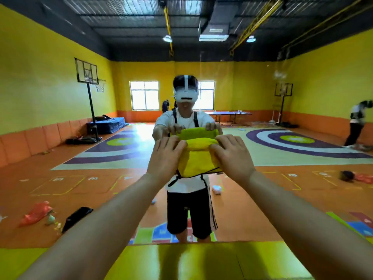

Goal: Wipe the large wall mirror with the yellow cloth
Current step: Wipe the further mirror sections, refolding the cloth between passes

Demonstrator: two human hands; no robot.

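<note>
We face the wall mirror [50, 87], which spans the view from L edge to R edge. L hand [165, 156], centre-left: fingers close together, curled over the upper L corner of the yellow cloth [198, 161] and clamped on it. Cloth pos.: centre, folded, held up btw. both hands in front of the mirror; contact w/ the mirror cannot be told. R hand [233, 156], centre-right: fingers together, pinching the upper R corner.
</note>
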